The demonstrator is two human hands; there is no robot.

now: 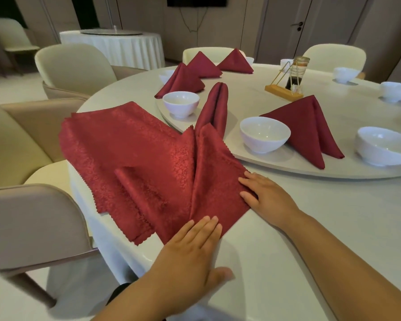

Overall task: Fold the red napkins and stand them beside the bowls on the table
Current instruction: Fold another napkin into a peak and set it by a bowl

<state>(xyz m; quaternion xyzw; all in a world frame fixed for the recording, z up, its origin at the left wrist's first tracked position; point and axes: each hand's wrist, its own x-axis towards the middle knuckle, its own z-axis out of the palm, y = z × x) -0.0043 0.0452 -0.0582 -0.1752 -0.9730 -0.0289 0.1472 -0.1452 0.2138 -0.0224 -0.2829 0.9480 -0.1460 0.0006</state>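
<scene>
A partly folded red napkin (214, 179) lies on the white round table (310, 228) near its front edge, on top of a stack of flat red napkins (116, 144). My left hand (190, 258) presses flat on its near corner with straight fingers. My right hand (266, 195) lies flat against its right edge. Folded red napkins stand on the turntable (287, 167): one (308, 128) beside a white bowl (264, 134), one narrow (214, 107) beside another bowl (180, 103), and others (183, 81) further back.
More white bowls (382, 145) sit along the right side of the turntable. A wooden condiment stand (285, 86) with bottles is at the middle. Beige chairs (33, 225) crowd the table's left edge. A second covered table (116, 47) stands behind.
</scene>
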